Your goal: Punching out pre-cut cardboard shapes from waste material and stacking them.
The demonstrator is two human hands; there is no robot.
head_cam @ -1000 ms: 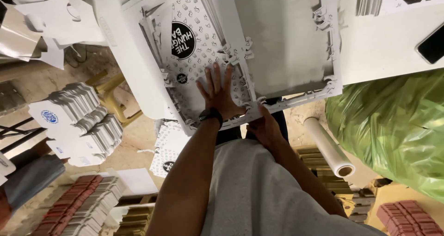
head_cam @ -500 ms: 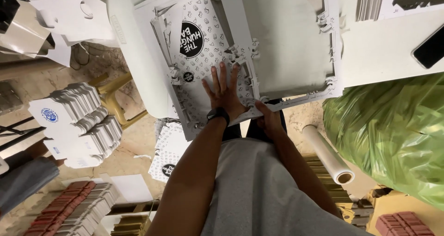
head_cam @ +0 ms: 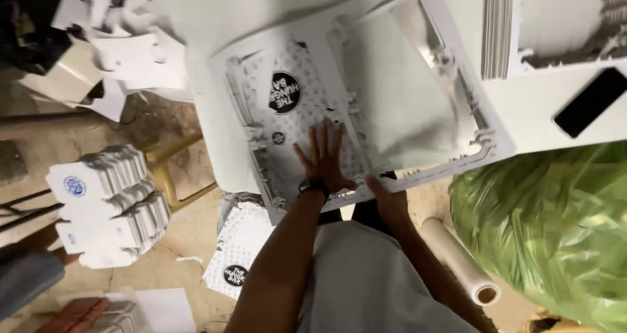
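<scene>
Pressing flat, the left hand (head_cam: 324, 160) spreads open on the printed sheet (head_cam: 294, 117); right hand (head_cam: 385, 199) pinches its edge.

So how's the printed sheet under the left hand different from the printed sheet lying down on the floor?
The printed sheet on the table lies on the white tabletop with the left hand pressed flat on it; the printed sheet on the floor lies untouched below the table edge. The table one shows nearly whole, the floor one is partly hidden. Both are white with a small pattern and a round black mark.
</scene>
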